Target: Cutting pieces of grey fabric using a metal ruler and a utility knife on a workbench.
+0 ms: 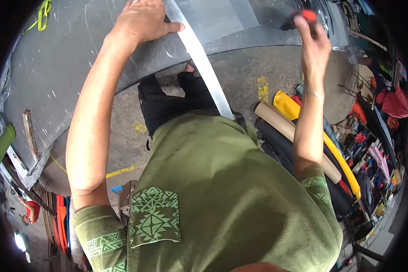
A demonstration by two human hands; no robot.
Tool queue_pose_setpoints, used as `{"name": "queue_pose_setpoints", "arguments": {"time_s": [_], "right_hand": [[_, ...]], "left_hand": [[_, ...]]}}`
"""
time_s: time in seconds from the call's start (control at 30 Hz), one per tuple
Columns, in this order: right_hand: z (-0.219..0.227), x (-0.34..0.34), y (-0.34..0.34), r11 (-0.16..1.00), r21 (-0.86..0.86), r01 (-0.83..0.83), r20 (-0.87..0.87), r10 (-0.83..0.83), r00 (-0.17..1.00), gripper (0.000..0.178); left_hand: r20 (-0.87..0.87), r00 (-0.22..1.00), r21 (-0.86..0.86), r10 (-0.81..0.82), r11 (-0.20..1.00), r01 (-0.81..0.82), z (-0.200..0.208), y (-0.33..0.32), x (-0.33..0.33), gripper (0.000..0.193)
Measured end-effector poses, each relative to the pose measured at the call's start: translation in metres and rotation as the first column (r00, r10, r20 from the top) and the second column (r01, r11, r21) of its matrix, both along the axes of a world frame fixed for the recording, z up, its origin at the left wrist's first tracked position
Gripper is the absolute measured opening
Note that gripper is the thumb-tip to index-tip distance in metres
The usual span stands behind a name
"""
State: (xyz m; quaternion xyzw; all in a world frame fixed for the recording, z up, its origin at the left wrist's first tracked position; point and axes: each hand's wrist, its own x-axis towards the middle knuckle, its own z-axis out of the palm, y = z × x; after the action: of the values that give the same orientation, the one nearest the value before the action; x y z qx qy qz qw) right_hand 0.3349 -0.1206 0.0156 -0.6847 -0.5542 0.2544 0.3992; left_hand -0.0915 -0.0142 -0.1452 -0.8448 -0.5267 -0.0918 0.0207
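A long metal straightedge [205,68] reaches from the top of the view, across the near edge of the grey worktable [72,54], toward my waist. My left hand [143,21] lies palm down beside it, thumb stretched across the metal; its fingertips run past the upper edge. A clear-grey plastic sheet [213,21] spreads on the tabletop to the right of the straightedge. At the upper right my right hand [316,47] is closed on a small red-and-black hand tool [307,16], smeared by motion, so its exact kind does not show.
Rolls of material, including a tan roll [281,121] and a yellow one [285,105], lie to my right. Beyond them is a cluttered heap [371,149]. A yellow measuring tape [42,17] rests at the table's far left; a worn stick [29,133] lies near its left edge.
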Motion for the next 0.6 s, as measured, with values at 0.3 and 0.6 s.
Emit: {"name": "queue_pose_setpoints", "arguments": {"time_s": [0.3,0.6], "right_hand": [[0.009,-0.142,0.076,0.925,-0.317,-0.211,-0.882,-0.205,0.424,0.06],[-0.061,-0.199,0.093,0.9,-0.019,-0.436,-0.856,0.21,0.472,0.054]], "left_hand": [[-0.27,0.958,-0.546,-0.101,0.835,-0.066,0.151,-0.027,0.095,0.116],[-0.07,0.982,-0.247,-0.178,0.957,0.156,0.124,-0.035,0.07,0.11]]}}
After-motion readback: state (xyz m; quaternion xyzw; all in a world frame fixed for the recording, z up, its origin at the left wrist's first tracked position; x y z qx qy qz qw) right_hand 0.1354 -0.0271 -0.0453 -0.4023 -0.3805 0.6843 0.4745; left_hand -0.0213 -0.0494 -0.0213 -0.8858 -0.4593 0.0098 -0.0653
